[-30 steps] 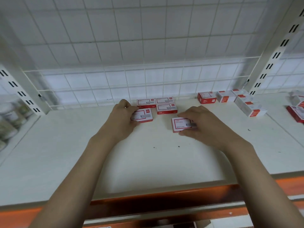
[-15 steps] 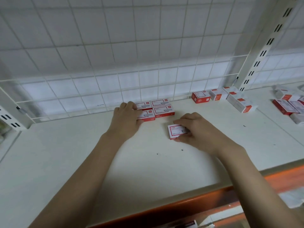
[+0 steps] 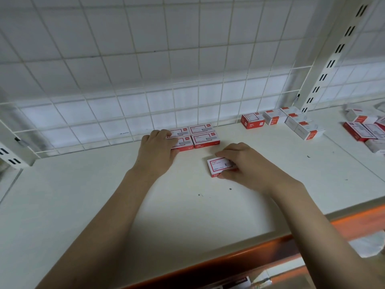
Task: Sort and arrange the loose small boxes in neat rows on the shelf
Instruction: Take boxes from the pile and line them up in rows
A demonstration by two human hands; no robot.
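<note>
Block of four staple boxes [image 3: 205, 138] now sits tight at shelf [image 3: 104, 195] back edge; left hand [image 3: 157, 150], flat w/ fingers extended, has pressed front-left box flush. Right hand [image 3: 248, 163] pinches fifth box [image 3: 218, 166] (nearer block than 1 s ago), next row's start. Loose pile [image 3: 291, 122] waits at back right.

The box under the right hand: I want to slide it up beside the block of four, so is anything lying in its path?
Nothing visible: bare shelf separates the box from the block of four.
</note>
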